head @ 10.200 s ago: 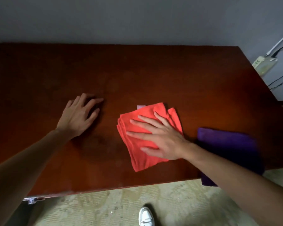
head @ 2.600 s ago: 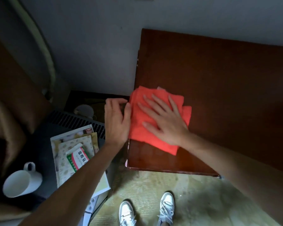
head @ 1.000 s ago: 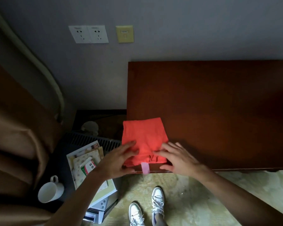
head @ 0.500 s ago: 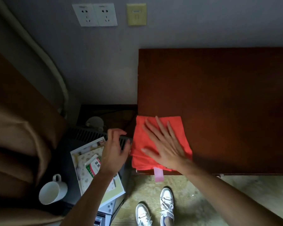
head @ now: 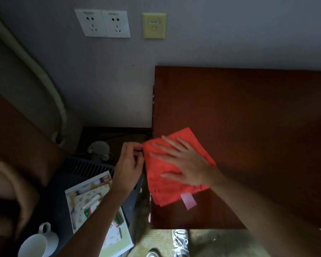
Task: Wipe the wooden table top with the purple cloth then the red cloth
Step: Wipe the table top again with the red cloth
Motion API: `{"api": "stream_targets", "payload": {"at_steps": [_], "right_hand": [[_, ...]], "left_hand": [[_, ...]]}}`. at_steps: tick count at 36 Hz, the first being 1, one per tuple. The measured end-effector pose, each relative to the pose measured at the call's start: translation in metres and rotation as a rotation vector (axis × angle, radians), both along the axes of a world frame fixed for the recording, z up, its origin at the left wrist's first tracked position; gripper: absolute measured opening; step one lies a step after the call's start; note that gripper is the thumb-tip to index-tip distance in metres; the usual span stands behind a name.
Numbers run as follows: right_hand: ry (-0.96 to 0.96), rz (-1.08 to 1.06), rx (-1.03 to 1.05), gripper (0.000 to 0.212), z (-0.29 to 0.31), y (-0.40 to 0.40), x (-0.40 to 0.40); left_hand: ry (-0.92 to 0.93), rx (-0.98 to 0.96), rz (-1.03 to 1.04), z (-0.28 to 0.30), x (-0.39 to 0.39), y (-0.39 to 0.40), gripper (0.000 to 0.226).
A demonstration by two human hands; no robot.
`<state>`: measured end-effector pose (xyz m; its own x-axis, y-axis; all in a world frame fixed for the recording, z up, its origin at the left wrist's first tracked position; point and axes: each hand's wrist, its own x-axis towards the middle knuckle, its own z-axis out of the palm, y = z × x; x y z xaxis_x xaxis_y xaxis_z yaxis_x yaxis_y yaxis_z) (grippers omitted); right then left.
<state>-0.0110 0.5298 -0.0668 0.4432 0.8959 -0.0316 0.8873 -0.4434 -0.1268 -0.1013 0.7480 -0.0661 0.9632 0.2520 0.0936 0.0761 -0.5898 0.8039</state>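
Note:
The red cloth (head: pixel 165 188) lies folded at the left end of the dark wooden table top (head: pixel 248 108), its left side reaching the table's left edge. A pink tag (head: pixel 188 201) sticks out of its near side. My right hand (head: pixel 185 162) lies flat on the cloth with the fingers spread, pointing left. Just off the table's left edge, my left hand (head: pixel 130 164) has its fingers curled, pinching the cloth's far-left corner. The purple cloth is out of view.
Left of the table and lower down stands a dark unit with a grille (head: pixel 85 166), with booklets (head: pixel 93 201) and a white mug (head: pixel 35 243) on it. Wall sockets (head: pixel 102 23) are on the grey wall behind. My shoes (head: pixel 180 242) stand at the table's near edge.
The cloth and my right hand have slid away from the near edge and turned slightly. My left hand has gone from cupped beside the table edge to pinching the cloth's corner.

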Motion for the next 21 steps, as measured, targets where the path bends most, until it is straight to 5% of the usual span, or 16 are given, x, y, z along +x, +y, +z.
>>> {"api": "stream_targets", "payload": {"at_steps": [12, 21], "right_hand": [[-0.014, -0.082, 0.045, 0.073, 0.0, 0.055, 0.203], [0.029, -0.239, 0.088, 0.08, 0.005, 0.077, 0.286]], "left_hand": [[-0.046, -0.136, 0.162, -0.02, 0.067, -0.036, 0.036], [-0.021, 0.036, 0.219, -0.028, 0.078, -0.058, 0.049]]}}
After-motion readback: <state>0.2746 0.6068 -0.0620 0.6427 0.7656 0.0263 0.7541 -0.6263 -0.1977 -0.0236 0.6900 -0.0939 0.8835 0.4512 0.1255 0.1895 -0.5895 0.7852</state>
